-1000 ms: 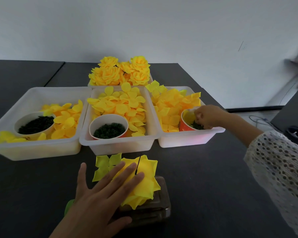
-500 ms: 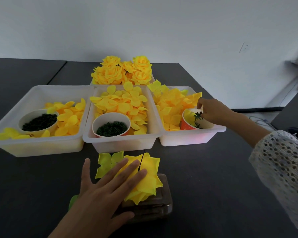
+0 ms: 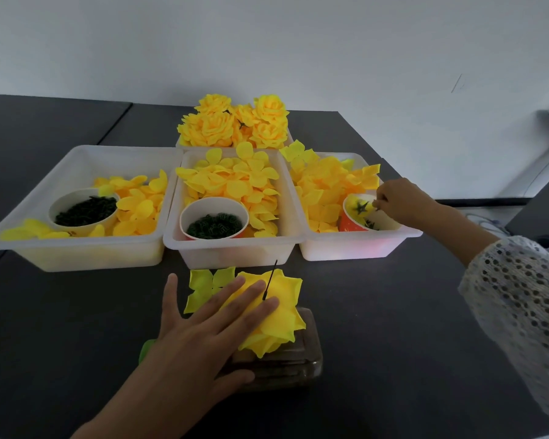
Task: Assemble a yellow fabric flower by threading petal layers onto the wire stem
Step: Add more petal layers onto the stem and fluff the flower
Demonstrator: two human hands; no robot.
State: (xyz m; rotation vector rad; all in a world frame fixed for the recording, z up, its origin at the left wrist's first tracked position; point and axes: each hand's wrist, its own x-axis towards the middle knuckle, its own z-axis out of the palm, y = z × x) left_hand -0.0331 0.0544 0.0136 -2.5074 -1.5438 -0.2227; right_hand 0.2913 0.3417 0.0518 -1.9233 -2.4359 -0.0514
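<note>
A partly assembled yellow fabric flower (image 3: pixel 276 315) is seen lying near the front middle of the dark grey table (image 3: pixel 393 327), seated on a brown, block-shaped holder (image 3: pixel 286 362), with a thin black wire stem (image 3: pixel 269 284) standing up through its centre. The flower is pressed down by the left hand (image 3: pixel 200 334), whose fingers are held straight and spread, two fingertips lying just beside the wire. A loose yellow-green four-lobed petal layer (image 3: pixel 203 285) is shown touching the flower's far left edge, partly covered by the same fingers. Behind the flower, three translucent white plastic trays are set side by side: the left tray (image 3: pixel 76 248), the middle tray (image 3: pixel 235 251) and the right tray (image 3: pixel 355 248), each heaped with loose yellow fabric petals (image 3: pixel 235 182). A white paper cup of dark green pieces (image 3: pixel 83 210) is placed in the left tray, and a second such cup (image 3: pixel 214 221) in the middle tray. In the right tray an orange paper cup (image 3: pixel 355 224) is held tilted, with a dark green star-shaped calyx (image 3: pixel 361 206) lying against its inner wall. The right hand (image 3: pixel 400 204), with a white openwork sleeve (image 3: pixel 520 299) on its arm, is poised over this cup with fingertips curled together in a pinch; what is held cannot be told. Finished yellow fabric roses (image 3: pixel 235 125) are piled in a further tray at the back.
</note>
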